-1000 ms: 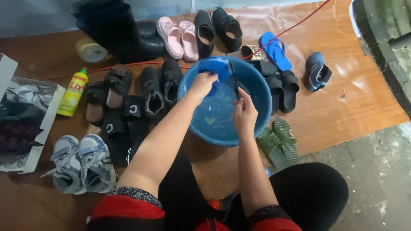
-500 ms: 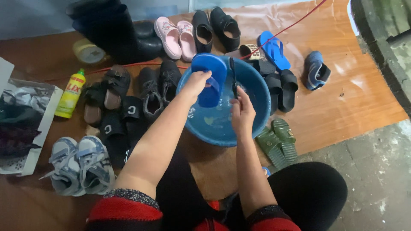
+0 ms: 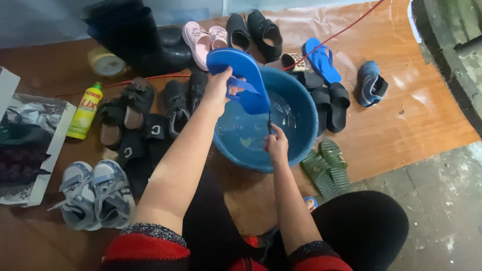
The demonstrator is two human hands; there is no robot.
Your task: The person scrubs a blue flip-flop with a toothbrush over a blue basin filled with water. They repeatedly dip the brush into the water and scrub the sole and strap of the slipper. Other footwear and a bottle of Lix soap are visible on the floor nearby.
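Observation:
My left hand (image 3: 217,91) grips a blue flip-flop (image 3: 241,80) by its edge and holds it tilted above a blue basin (image 3: 301,130) of water. My right hand (image 3: 276,144) is closed on a thin dark brush handle (image 3: 269,125) that points up toward the flip-flop's lower end, over the water. The basin stands on the brown floor sheet right in front of my knees.
Shoes ring the basin: grey sneakers (image 3: 93,193), black sandals (image 3: 135,125), black boots (image 3: 130,35), pink shoes (image 3: 203,40), a second blue flip-flop (image 3: 321,60), green slippers (image 3: 326,165), a blue shoe (image 3: 371,83). A yellow bottle (image 3: 85,110) lies at left.
My left hand has lifted the blue flip-flop out of the basin and tilted it up. My right hand has dropped lower, near the basin's front side.

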